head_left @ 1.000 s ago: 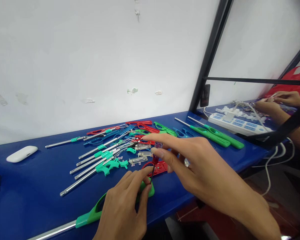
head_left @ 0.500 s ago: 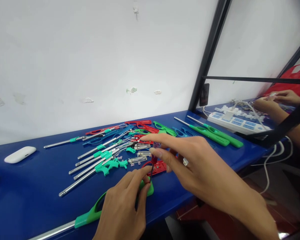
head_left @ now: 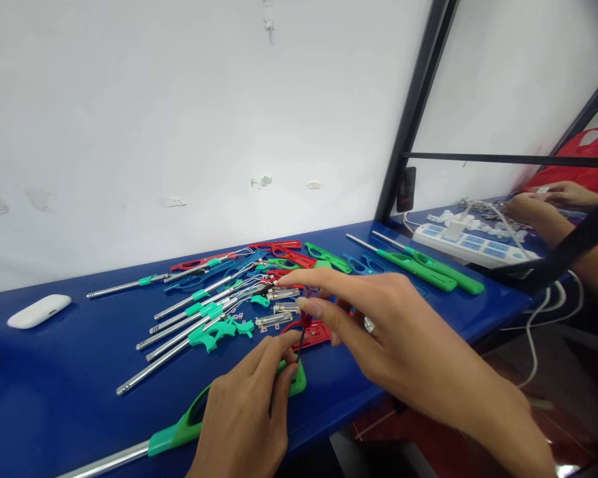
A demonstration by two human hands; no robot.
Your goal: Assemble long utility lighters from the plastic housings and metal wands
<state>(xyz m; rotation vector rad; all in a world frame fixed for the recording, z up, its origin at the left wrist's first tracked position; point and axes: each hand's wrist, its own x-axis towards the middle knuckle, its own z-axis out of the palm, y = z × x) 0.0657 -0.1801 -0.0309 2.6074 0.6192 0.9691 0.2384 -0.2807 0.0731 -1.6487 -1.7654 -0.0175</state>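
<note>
A green long-neck lighter (head_left: 179,428) with a metal barrel lies on the blue table (head_left: 54,392) in front of me. My left hand (head_left: 252,398) is closed over its handle, thumb and index finger meeting near the handle's end. In my right hand (head_left: 379,325), thumb and fingers pinch the handle of a small screwdriver (head_left: 306,317). Its shaft points down to the lighter handle, and the tip is hidden by my left fingers. Just behind the hands lie red handle shells (head_left: 316,334) and clear fuel tanks (head_left: 274,320).
Metal lighter barrels (head_left: 179,342) with wires and teal triggers (head_left: 214,335) lie to the left. Two green lighters (head_left: 418,269) rest at the right. A white case (head_left: 40,311) sits far left. Beyond the black frame (head_left: 413,106) are a power strip (head_left: 471,245) and another person's hands (head_left: 543,202).
The screwdriver handle and my right fingertips have shifted very slightly. My left hand stays on the lighter handle, and the parts on the table lie as before.
</note>
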